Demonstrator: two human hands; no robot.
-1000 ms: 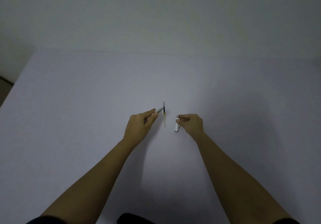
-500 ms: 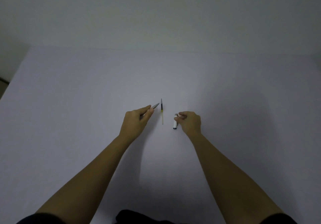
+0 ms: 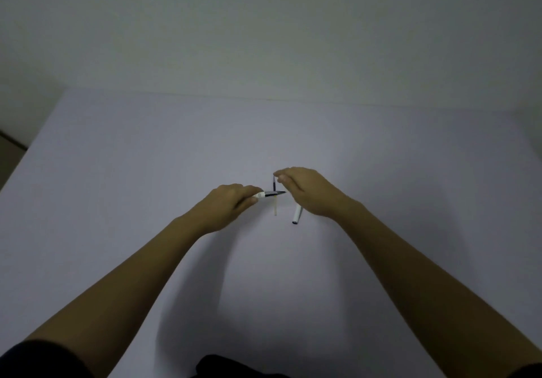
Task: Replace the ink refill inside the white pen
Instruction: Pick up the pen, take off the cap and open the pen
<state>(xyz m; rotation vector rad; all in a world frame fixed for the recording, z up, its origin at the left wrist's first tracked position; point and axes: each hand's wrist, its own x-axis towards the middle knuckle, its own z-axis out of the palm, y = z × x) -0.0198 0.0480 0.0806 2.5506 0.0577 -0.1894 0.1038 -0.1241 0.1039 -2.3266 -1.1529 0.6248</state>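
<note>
My left hand grips the pen's front section, a white piece with a dark grip and tip that points right. Its tip crosses over the thin ink refill, which lies on the table pointing away from me, dark at the far end and pale at the near end. My right hand reaches over from the right, and its fingertips pinch the refill's far end. The white pen barrel lies loose on the table, its upper end hidden under my right palm.
The table is pale and plain, and its far edge meets a bare wall. The table's left edge drops off to a darker floor. Dark clothing shows at the bottom of the view.
My right hand let go of the white barrel, which now lies on the table, and moved left and forward to the refill's far end. My left hand turned the front section to point right.
</note>
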